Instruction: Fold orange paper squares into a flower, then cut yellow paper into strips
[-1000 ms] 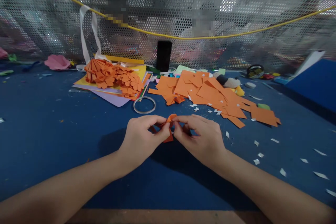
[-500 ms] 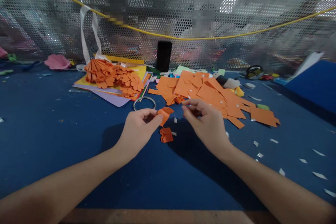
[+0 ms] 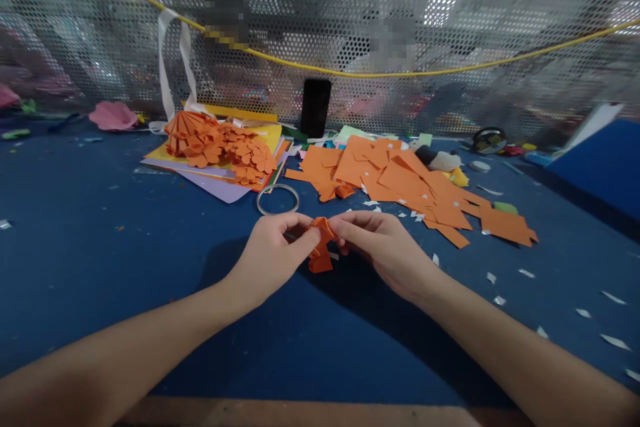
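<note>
Between my two hands is a small folded piece of orange paper (image 3: pixel 324 229), raised above the blue table. My left hand (image 3: pixel 273 250) pinches its left side between thumb and fingers. From the other side, my right hand (image 3: pixel 383 243) closes thumb and forefinger on its right edge. Just below lies a second folded orange paper piece (image 3: pixel 321 263) on the table, its upper part covered by the held one. A thin roll of tape (image 3: pixel 278 200) rests behind my left hand.
Orange paper cut-outs (image 3: pixel 220 150) are heaped on coloured sheets (image 3: pixel 227 192) at back left. Loose orange paper squares (image 3: pixel 395 177) spread behind my right hand. A phone (image 3: pixel 315 108) leans against the perforated metal screen (image 3: pixel 280 7). White paper scraps (image 3: pixel 500 300) dot the right side.
My right hand has moved left and down to the held paper and now grips its right edge. My left hand has shifted slightly right with the paper.
</note>
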Motion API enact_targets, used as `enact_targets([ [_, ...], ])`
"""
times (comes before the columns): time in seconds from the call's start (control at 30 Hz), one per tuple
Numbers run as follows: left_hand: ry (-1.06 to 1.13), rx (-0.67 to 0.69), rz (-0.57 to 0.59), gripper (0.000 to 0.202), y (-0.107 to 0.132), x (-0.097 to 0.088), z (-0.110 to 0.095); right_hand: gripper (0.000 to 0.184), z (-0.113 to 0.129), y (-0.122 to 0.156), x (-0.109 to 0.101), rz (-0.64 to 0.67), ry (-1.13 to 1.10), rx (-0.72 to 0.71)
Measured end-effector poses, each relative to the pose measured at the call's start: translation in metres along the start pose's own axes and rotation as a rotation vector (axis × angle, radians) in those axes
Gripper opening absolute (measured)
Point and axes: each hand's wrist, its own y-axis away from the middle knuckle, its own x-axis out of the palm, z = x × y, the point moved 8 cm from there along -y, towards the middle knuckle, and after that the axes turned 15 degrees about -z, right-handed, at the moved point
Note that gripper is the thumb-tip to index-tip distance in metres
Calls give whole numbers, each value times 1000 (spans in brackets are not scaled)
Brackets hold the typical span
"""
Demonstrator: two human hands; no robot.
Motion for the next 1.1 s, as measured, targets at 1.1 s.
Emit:
enact_targets([
  [1.1, -28, 9, 27, 19, -5, 0, 6, 25, -8, 2, 4, 83, 53, 23],
])
